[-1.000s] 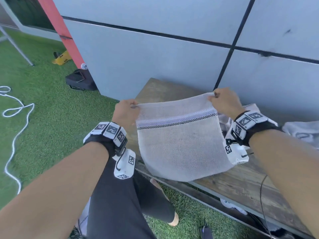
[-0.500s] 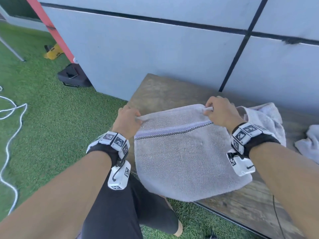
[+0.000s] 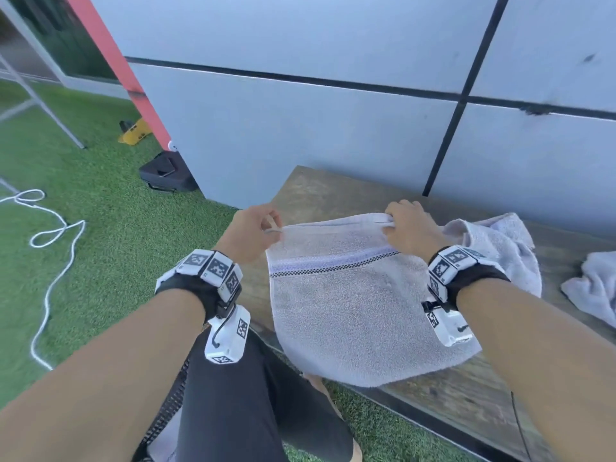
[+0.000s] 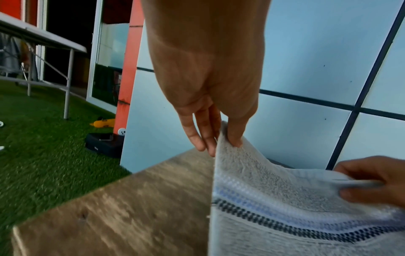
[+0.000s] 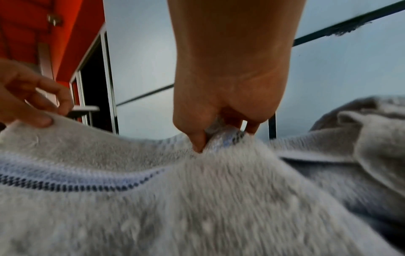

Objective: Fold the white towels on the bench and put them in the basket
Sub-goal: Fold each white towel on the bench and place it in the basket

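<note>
A white towel (image 3: 360, 311) with a blue and black checked stripe lies spread on the wooden bench (image 3: 320, 191), its near edge hanging over the front. My left hand (image 3: 263, 233) pinches its far left corner between thumb and fingers (image 4: 235, 136). My right hand (image 3: 396, 225) pinches the far right corner (image 5: 219, 133). The towel (image 4: 295, 199) sags slightly between both hands. Two more white towels lie crumpled on the bench: one (image 3: 500, 251) just right of my right wrist, another (image 3: 596, 288) at the far right edge. No basket is in view.
A grey panelled wall (image 3: 333, 128) rises right behind the bench. Green turf (image 3: 100, 245) lies to the left with a white rope (image 3: 50, 235), a black case (image 3: 166, 171) and a yellow tool (image 3: 133, 133). My knee in black trousers (image 3: 240, 395) is below the bench's front.
Both hands have lowered the towel from hanging in the air onto the bench top, carrying its top edge toward the wall. The grip on both corners is unchanged.
</note>
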Motion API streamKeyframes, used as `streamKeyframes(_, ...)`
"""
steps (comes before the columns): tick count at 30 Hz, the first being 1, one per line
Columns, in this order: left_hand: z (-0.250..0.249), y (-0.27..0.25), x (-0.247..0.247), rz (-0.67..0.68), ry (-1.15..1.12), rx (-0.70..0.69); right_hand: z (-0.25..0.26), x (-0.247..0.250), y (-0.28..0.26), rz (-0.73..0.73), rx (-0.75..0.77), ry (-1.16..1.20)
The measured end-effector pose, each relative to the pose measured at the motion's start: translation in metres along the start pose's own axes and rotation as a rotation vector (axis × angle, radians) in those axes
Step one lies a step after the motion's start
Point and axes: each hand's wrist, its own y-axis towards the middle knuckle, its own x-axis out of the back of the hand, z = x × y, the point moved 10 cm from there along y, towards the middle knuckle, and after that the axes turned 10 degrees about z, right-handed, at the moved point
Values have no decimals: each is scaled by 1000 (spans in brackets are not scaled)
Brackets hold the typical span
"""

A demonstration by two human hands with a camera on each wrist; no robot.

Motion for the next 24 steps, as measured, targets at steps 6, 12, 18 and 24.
streamKeyframes(6,-19,-17,49,-111,52,-29,8,68,-34,-158,192,213)
streamKeyframes(12,-68,-45,117,-288,-44,-186,7,145,-80,-294,281,163)
streamKeyframes(18,-96,-67,152,-385,-95,-266,18,184,-107,-431,316,226)
streamKeyframes(24,-88,-89,154,-386,-61,-231,24,180,-120,-437,344,269)
